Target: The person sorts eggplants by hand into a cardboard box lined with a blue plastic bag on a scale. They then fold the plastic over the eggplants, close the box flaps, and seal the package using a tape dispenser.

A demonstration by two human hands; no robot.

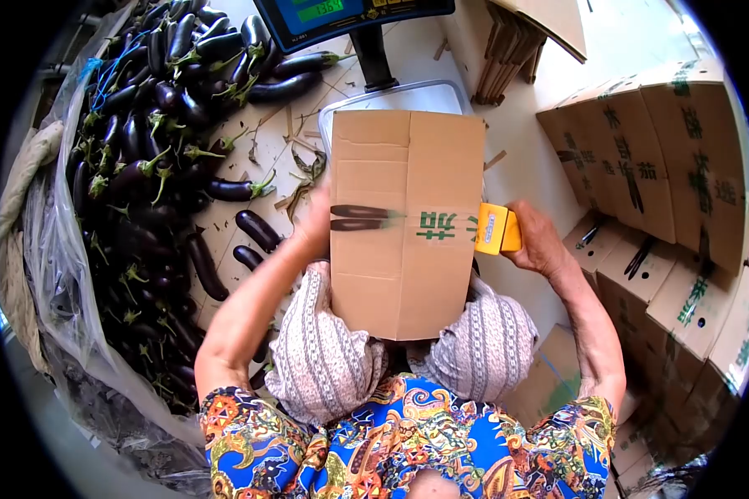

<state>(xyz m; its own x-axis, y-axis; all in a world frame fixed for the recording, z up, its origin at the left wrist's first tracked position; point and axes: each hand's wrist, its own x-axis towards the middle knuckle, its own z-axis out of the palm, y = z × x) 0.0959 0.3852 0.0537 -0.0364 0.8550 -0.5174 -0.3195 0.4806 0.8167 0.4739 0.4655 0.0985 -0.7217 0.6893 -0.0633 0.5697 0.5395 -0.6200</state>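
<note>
A closed cardboard carton (404, 274), printed with green characters and a dark eggplant picture, is between my knees and the scale. My left hand (314, 223), blurred, is at the carton's left side, its fingers hidden by the edge. At the right side, my right hand (534, 239) is wrapped round a yellow boxy hand tool (494, 229) with a small white label. The tool's front end meets the carton's right edge; its working part is hidden.
Many loose eggplants (154, 179) are heaped at the left beside clear plastic sheeting (75, 320). A scale's metal platform (429, 98) and display (349, 18) stand ahead. Stacked printed cartons (653, 158) rise at the right, with folded cardboard (508, 50) at the back.
</note>
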